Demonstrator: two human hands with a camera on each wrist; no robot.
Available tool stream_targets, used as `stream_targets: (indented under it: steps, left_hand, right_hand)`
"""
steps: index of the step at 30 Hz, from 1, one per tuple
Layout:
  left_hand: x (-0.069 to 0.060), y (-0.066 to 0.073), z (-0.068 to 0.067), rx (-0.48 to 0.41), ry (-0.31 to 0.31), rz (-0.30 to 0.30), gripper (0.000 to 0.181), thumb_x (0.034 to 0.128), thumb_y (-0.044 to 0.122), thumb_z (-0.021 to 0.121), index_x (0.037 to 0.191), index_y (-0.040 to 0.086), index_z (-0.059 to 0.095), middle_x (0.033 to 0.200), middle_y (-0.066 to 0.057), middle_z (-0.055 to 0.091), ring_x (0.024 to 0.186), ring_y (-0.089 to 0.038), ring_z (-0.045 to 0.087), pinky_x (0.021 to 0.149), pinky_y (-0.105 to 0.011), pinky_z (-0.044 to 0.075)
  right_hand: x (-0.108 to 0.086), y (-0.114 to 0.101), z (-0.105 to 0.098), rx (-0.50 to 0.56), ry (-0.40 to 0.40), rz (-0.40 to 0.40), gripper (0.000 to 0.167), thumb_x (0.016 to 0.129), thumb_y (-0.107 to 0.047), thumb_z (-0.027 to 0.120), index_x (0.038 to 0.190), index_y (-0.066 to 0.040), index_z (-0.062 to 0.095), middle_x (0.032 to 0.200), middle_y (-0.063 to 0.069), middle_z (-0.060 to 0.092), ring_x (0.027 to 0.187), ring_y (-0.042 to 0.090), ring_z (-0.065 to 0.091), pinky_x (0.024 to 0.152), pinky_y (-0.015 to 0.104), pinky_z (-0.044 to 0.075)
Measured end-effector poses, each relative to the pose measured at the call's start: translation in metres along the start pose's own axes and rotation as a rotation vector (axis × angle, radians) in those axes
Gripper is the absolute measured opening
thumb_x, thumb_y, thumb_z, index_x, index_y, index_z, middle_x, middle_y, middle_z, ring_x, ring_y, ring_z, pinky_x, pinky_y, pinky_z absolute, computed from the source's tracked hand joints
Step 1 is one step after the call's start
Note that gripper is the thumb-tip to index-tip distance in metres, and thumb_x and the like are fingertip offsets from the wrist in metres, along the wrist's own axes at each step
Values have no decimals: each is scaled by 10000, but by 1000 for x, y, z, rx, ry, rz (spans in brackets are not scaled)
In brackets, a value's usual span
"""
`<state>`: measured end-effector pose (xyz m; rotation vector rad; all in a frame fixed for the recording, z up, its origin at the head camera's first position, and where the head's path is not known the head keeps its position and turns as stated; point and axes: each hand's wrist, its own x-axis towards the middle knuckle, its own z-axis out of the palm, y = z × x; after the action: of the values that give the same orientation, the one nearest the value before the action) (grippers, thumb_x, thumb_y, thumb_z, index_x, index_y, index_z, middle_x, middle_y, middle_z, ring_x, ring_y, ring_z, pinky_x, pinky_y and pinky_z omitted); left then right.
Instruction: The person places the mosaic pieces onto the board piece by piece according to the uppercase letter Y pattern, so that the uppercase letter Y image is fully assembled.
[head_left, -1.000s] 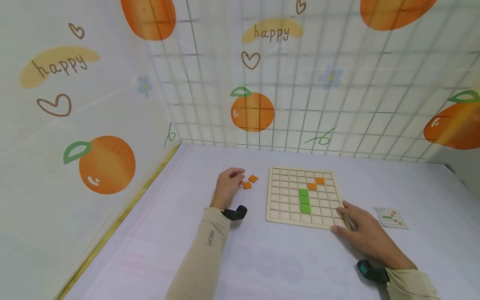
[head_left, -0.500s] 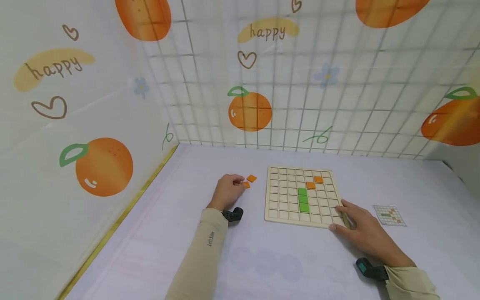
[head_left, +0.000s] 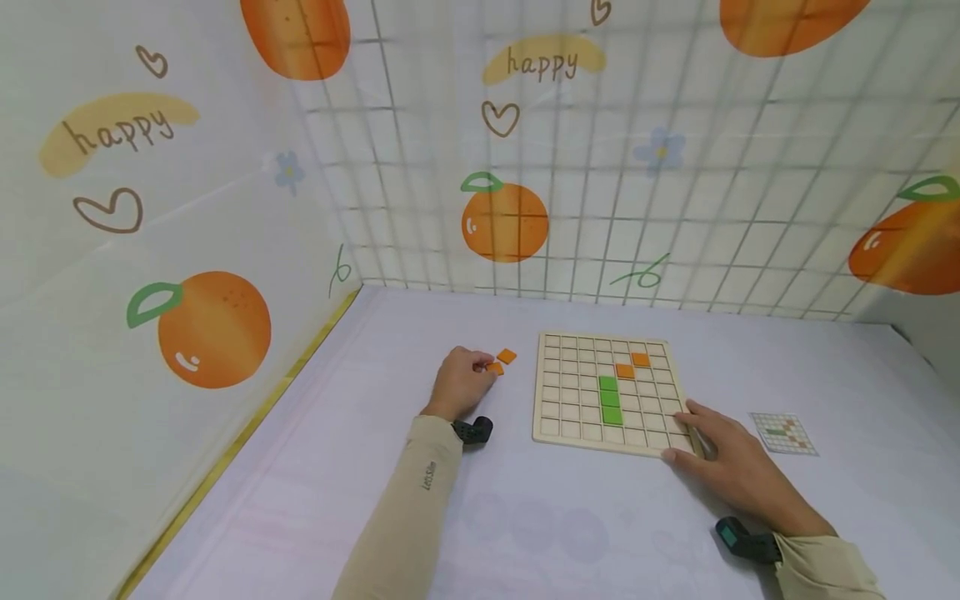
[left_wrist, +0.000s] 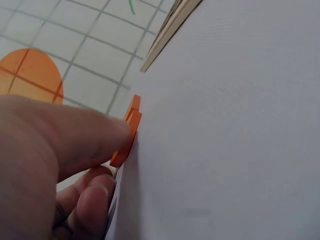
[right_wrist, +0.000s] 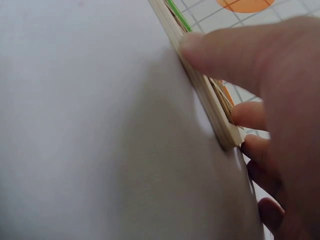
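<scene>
Beside two orange square tiles, my left hand (head_left: 460, 385) pinches the nearer orange tile (head_left: 496, 367) with thumb and fingers. In the left wrist view the thumb covers part of that tile (left_wrist: 131, 131), which stands tilted at the fingertips. The other orange tile (head_left: 507, 356) lies just behind it. A wooden grid board (head_left: 570, 408) lies to the right, bearing a column of green tiles (head_left: 610, 400) and two orange tiles (head_left: 625, 372) set diagonally. My right hand (head_left: 731, 462) holds the board's near right corner, thumb against the front edge and fingers along the right side.
A small printed card (head_left: 783, 434) with a coloured grid pattern lies right of the board. White tabletop (head_left: 525, 517) spreads in front of it. Patterned sheeting (head_left: 420, 208) walls the back and left side, with a yellow strip (head_left: 247, 433) along the left edge.
My left hand has come slightly right and down onto the nearer orange tile and taken hold of it. The right hand and the board keep their place.
</scene>
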<state>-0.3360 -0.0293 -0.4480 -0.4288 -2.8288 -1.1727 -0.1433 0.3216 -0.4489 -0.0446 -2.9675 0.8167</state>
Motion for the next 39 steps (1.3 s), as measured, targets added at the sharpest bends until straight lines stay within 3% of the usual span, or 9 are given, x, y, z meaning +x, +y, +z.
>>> stream_targets:
  steps: [9, 19, 25, 31, 39]
  left_hand:
    - [1, 2, 3, 4, 12, 14, 202, 900, 139, 721, 1100, 112, 742, 948, -20, 570, 856, -198, 520, 767, -334, 460]
    - [3, -1, 6, -90, 31, 37, 179, 900, 106, 697, 1064, 169, 726, 944, 34, 632, 856, -172, 571, 790, -336, 491]
    - [2, 2, 5, -261, 62, 22, 170, 926, 111, 676, 1083, 142, 733, 988, 5, 637, 869, -173, 608, 781, -331, 526]
    - [4, 4, 8, -465, 9, -36, 190, 960, 94, 662, 1140, 94, 722, 1021, -80, 605, 812, -179, 690, 723, -286, 573]
    - [4, 14, 4, -714, -60, -86, 204, 954, 36, 657, 1142, 54, 733, 1075, -127, 646, 873, -213, 715, 770, -301, 579]
  right_hand:
    - [0, 1, 0, 7, 0, 15, 853, 873, -590, 698, 1436, 18, 497, 1572, 255, 307, 1390, 533, 260, 1054, 698, 238]
    - [0, 1, 0, 4, -8, 23, 882, 871, -618, 681, 1444, 22, 481, 1575, 267, 286, 1392, 543, 240, 1049, 711, 227]
    - [1, -2, 0, -3, -23, 42, 905, 863, -622, 686, 1452, 28, 464, 1576, 276, 274, 1389, 549, 231, 1051, 716, 219]
    - [1, -2, -1, 0, -43, 56, 922, 866, -620, 684, 1469, 33, 441, 1584, 277, 252, 1392, 556, 214, 1053, 721, 207]
    - [1, -1, -1, -1, -33, 40, 894, 870, -613, 684, 1460, 18, 458, 1582, 273, 262, 1392, 552, 222, 1042, 724, 220]
